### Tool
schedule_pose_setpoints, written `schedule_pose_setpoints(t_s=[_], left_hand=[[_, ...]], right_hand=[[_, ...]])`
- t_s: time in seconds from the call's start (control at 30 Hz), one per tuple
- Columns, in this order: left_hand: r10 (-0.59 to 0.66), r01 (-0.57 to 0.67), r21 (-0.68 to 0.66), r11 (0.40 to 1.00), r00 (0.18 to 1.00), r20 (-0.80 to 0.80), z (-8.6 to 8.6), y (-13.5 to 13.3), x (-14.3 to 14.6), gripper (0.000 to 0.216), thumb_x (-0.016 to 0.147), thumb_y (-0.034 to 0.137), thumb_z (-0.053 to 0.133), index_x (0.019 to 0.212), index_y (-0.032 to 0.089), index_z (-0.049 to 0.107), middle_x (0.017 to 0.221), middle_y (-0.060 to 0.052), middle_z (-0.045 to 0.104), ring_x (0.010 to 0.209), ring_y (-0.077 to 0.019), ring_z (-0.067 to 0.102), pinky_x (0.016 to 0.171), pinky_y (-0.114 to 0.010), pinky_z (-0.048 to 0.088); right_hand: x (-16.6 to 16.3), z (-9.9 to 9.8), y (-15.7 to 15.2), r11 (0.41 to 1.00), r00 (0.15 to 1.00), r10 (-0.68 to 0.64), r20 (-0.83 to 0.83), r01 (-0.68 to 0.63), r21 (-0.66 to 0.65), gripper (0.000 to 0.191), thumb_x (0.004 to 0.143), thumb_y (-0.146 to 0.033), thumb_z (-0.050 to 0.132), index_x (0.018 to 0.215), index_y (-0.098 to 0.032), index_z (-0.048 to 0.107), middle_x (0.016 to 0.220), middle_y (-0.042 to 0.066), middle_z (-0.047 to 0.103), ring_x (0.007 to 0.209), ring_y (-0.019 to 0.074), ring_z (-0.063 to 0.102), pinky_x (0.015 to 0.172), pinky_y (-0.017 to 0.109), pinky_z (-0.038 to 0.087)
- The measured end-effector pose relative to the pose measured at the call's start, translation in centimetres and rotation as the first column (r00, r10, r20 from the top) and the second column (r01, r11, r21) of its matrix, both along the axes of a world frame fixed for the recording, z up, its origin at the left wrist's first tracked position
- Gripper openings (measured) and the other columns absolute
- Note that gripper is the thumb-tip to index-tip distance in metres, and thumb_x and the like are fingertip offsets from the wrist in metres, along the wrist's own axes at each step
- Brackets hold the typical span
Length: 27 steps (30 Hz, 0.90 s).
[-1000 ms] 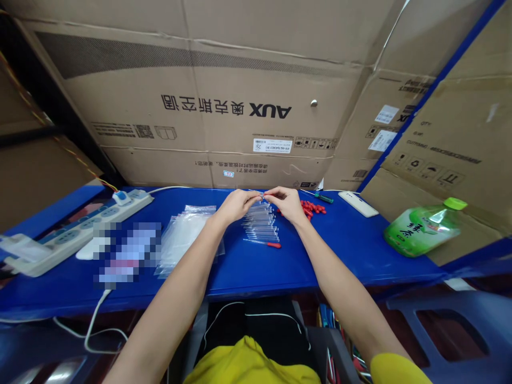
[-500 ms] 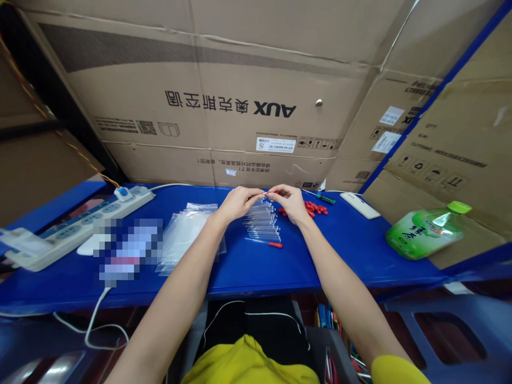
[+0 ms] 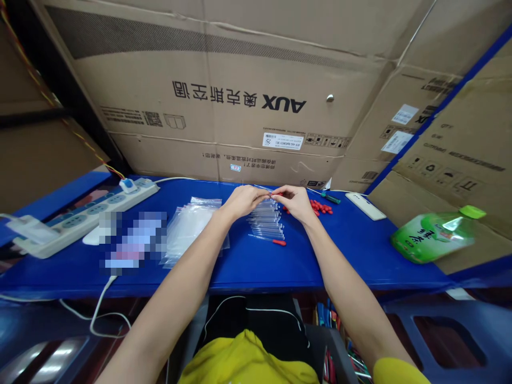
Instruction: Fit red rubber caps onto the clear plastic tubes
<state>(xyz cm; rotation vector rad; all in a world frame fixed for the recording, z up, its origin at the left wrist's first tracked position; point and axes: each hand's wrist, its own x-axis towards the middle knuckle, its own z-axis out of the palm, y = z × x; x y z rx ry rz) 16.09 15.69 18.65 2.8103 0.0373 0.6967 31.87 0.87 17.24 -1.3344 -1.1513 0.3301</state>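
Tubes (image 3: 266, 221), clear and slender, lie in a row at table (image 3: 240, 266) centre, between plastic bags (image 3: 188, 229) at left and loose red caps (image 3: 323, 207) at right. Left hand (image 3: 245, 201) appears to pinch one tube (image 3: 262, 187); right hand (image 3: 295, 201) pinches a red cap (image 3: 277, 194). Tubes judged light, stiff, slick, possibly brittle — hold near the end, unbent. Caps judged soft — hold by the body.

Blue tbl (image 3: 260, 266) w/ brn cardboard wall (image 3: 224, 64) behind, cardboard panel (image 3: 472, 128) R, dk plastic seat (image 3: 498, 330) lower R.
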Motion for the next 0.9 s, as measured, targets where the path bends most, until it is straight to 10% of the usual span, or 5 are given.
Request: schedule_pose_setpoints(t_s=[0.43, 0.9], left_hand=[[0.053, -0.046, -0.099, 0.994, 0.996, 0.067, 0.40, -0.09, -0.30, 0.048, 0.108, 0.049, 0.033, 0.109, 0.024, 0.074, 0.102, -0.004, 0.078, 0.093, -0.0219, 0.070, 0.074, -0.028, 0.043], [-0.155, 0.167, -0.360, 0.918, 0.986, 0.061, 0.64, -0.19, -0.11, 0.042, 0.105, 0.041, 0.042, 0.090, 0.015, 0.072, 0.089, -0.005, 0.076, 0.077, -0.0165, 0.065, 0.075, -0.027, 0.045]], right_hand=[[0.10, 0.70, -0.40, 0.998, 0.983, 0.065, -0.170, -0.062, 0.018, 0.040, 0.073, -0.052, 0.086, 0.095, -0.020, 0.077, 0.080, 0.004, 0.077, 0.072, 0.0178, 0.071, 0.075, 0.033, 0.059], [0.18, 0.32, -0.25, 0.994, 0.965, 0.105, -0.242, -0.109, 0.000, 0.040, 0.066, -0.048, 0.091, 0.091, -0.019, 0.081, 0.078, 0.005, 0.079, 0.071, 0.0194, 0.075, 0.075, 0.034, 0.063]])
